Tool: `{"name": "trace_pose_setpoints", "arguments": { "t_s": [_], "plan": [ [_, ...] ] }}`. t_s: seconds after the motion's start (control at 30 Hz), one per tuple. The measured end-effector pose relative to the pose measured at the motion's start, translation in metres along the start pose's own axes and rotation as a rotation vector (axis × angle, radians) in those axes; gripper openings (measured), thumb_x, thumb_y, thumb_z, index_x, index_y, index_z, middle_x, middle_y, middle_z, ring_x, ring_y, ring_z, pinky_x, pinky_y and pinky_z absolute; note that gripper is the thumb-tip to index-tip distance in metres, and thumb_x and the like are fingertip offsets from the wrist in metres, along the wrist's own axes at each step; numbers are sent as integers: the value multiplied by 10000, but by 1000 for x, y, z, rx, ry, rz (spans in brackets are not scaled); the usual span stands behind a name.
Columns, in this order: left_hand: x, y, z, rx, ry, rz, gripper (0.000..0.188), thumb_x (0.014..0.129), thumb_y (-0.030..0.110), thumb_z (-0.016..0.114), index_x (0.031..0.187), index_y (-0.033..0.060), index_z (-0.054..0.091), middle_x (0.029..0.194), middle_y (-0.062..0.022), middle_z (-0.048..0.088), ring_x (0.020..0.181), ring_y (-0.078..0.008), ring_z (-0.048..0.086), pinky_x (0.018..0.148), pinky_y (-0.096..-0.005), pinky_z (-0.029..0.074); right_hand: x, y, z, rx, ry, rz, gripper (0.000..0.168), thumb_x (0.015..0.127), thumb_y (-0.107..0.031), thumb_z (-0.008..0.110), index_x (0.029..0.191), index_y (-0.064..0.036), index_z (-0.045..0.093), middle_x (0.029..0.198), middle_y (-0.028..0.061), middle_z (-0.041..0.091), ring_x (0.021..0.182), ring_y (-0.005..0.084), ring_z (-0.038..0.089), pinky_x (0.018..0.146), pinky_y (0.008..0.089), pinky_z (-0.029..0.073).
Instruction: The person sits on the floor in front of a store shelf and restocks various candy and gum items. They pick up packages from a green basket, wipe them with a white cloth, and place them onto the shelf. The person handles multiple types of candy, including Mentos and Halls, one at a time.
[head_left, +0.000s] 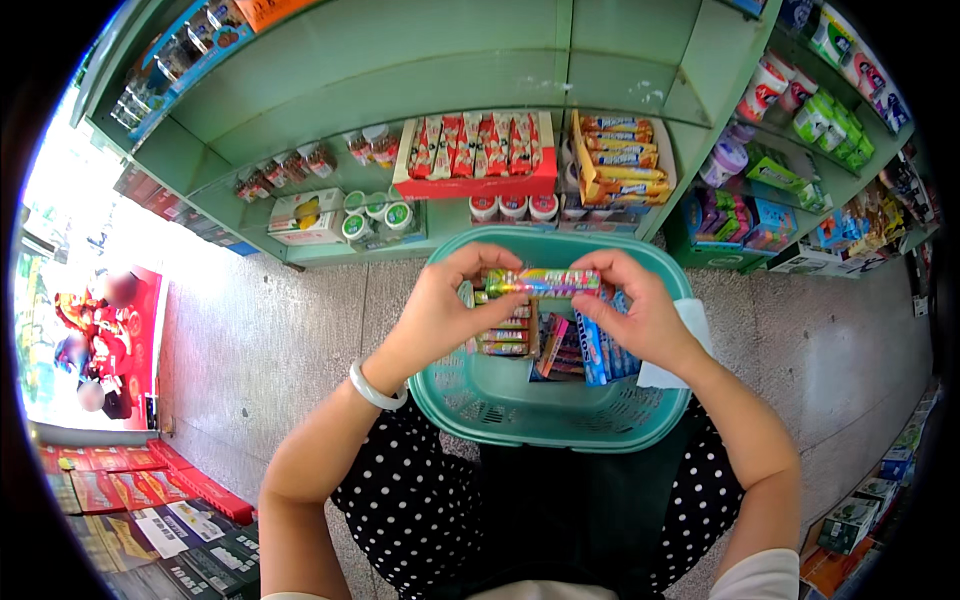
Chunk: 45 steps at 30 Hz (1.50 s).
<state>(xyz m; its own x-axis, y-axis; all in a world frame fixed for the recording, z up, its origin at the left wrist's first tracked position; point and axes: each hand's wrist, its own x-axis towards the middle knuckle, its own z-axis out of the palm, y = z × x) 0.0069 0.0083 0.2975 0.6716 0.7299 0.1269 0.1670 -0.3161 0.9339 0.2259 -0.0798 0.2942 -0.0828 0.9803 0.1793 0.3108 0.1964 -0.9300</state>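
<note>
A colourful wrapped candy roll is stretched sideways between my two hands above a teal plastic basket. My left hand pinches its left end between thumb and fingers, and my right hand grips the right end the same way. Below the roll, inside the basket, several similar candy rolls stand in a small carton at the left. A blue Mentos box and a dark pack with a pink-orange edge lie to the right of them. A white cloth or paper hangs over the basket's right rim.
Green shelving stands in front, holding a red display box of wrapped bars, a yellow biscuit box and lidded jars. More goods fill the right shelves. Stacked cartons lie at lower left. Speckled floor surrounds the basket.
</note>
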Motion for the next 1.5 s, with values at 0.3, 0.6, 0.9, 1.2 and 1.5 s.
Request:
{"name": "trace_pose_setpoints", "arguments": {
  "t_s": [0.3, 0.6, 0.9, 1.2, 1.5],
  "plan": [
    [-30, -11, 1, -136, 82, 13, 331, 747, 39, 680, 1064, 12, 586, 909, -7, 604, 792, -79, 480, 746, -223, 410, -16, 0, 20, 244, -47, 116, 261, 861, -51, 580, 1089, -37, 454, 886, 37, 599, 794, 71, 542, 708, 221, 434],
    [-42, -3, -8, 45, 122, 87, 310, 727, 40, 712, 1023, 37, 623, 949, 11, 599, 829, -76, 476, 764, -231, 390, -17, -6, 22, 101, -3, 11, 258, 832, -48, 611, 1059, -32, 489, 903, 11, 575, 816, 66, 520, 693, 218, 406],
    [-44, -1, -14, 149, 156, 156, 287, 710, 40, 714, 984, 44, 628, 942, -9, 601, 812, -96, 501, 741, -237, 402, -11, -7, 29, 69, 18, -25, 236, 827, -30, 601, 1045, -29, 511, 901, 11, 571, 813, 69, 524, 690, 218, 408],
    [-44, -13, -15, 169, 209, 164, 282, 730, 49, 704, 1002, 42, 625, 929, -12, 605, 825, -99, 518, 738, -238, 413, -4, -4, 33, 93, 13, -2, 232, 840, -58, 606, 1054, -21, 521, 902, 12, 580, 799, 63, 517, 696, 211, 413],
    [-42, -24, -13, -163, 188, -36, 302, 788, 79, 680, 1068, 6, 594, 837, -35, 610, 820, -97, 581, 755, -242, 463, 0, 5, 31, 150, -1, 108, 277, 863, -115, 607, 1104, -13, 518, 876, 14, 612, 728, 46, 495, 652, 198, 403]
  ]
}}
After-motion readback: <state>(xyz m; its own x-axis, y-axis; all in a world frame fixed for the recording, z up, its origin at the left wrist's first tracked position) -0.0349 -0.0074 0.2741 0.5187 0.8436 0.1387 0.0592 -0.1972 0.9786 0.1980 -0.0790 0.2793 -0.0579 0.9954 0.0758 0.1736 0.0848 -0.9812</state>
